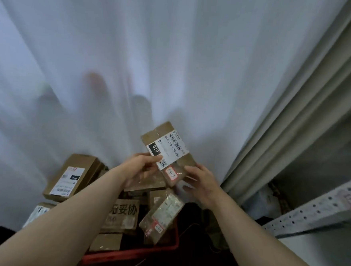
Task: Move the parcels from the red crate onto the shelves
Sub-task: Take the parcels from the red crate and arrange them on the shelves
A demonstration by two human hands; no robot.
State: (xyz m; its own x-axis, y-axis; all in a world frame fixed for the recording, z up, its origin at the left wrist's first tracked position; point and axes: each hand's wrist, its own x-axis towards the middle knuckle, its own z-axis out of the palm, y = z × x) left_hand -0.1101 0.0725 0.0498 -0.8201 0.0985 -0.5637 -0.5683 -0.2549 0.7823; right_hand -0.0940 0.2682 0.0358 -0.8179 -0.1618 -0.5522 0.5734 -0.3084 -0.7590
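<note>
I am watching the left hand (141, 167) and right hand (202, 182) pinching the box (167, 151) by its edges above the red crate (133, 254), risking a drop.

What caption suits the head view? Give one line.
Labelled parcel held by left hand and right hand above the red crate, beside a metal shelf.
</note>
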